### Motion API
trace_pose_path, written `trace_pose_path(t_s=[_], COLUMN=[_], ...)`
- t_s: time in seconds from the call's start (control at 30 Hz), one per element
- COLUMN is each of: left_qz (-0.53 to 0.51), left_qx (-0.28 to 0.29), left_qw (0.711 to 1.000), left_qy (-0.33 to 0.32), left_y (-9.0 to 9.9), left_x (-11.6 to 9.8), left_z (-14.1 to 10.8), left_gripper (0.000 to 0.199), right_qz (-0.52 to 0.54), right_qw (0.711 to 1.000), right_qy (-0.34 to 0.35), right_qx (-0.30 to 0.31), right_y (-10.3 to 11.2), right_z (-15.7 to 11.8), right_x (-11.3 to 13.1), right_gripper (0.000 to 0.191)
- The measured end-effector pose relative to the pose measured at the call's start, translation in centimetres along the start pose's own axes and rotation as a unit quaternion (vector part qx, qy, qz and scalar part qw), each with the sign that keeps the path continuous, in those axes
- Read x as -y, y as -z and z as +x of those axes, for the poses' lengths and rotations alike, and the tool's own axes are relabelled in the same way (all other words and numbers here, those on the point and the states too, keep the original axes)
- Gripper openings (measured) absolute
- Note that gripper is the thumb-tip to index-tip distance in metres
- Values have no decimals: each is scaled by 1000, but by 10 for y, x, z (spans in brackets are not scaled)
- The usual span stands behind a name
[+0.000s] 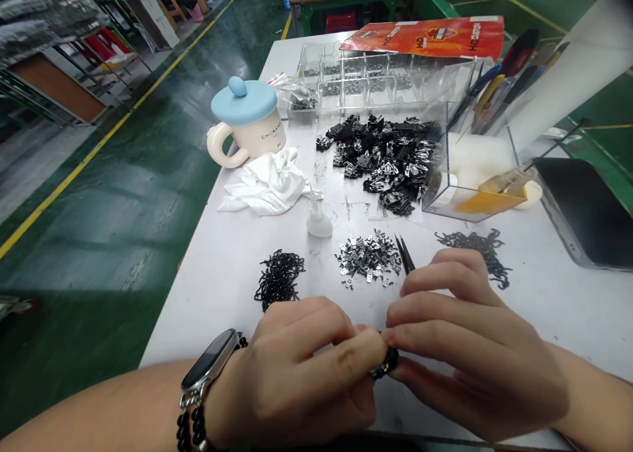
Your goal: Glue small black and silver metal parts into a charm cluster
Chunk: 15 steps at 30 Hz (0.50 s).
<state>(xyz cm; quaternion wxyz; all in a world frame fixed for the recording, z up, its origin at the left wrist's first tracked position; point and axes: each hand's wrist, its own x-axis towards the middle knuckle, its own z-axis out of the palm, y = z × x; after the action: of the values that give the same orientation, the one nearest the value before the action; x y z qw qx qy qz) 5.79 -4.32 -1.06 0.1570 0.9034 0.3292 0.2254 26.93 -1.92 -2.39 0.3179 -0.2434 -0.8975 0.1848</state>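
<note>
black part (388,365), small, mostly covered: pinched between left hand (306,366) and right hand (465,346), by the surface's (212,294) near edge; both grips narrowed on it, neither nearer; long axis cannot be told.

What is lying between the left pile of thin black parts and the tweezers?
The head view shows small silver parts lying between the left black pile and the tweezers.

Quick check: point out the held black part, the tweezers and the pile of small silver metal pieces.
Black part (389,364): head view, on its exposed side.
Tweezers (406,257): head view, on the visible dark arms.
Pile of small silver metal pieces (370,257): head view, mid-pile.
</note>
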Motion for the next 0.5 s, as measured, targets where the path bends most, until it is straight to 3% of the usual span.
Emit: trace_pose_path(t_s=[0.1, 0.2, 0.27, 0.37, 0.43, 0.5], left_qz=[-57, -193, -315, -484, -565, -616], left_qx=[-21, -7, 16, 49, 63, 59], left_qw=[998, 970, 916, 787, 710, 661], left_qy=[33, 145, 249, 379, 416, 424], left_y=[0, 0, -1, -6, -9, -11], left_x=[-1, -2, -1, 1, 2, 4], left_z=[3, 8, 10, 10, 8, 7], left_gripper=[20, 11, 9, 10, 11, 11], right_qz=[-7, -33, -41, -43, -48, -53], right_qw=[1000, 999, 998, 998, 998, 998], right_qy=[-1, -8, -17, -12, 1, 3], right_qx=[-2, -26, -43, -39, -35, -36], right_y=[-1, -2, -4, -6, -6, -7], right_z=[0, 0, 1, 2, 2, 2], right_x=[0, -1, -2, -2, -2, -1], right_gripper=[10, 12, 17, 22, 19, 17])
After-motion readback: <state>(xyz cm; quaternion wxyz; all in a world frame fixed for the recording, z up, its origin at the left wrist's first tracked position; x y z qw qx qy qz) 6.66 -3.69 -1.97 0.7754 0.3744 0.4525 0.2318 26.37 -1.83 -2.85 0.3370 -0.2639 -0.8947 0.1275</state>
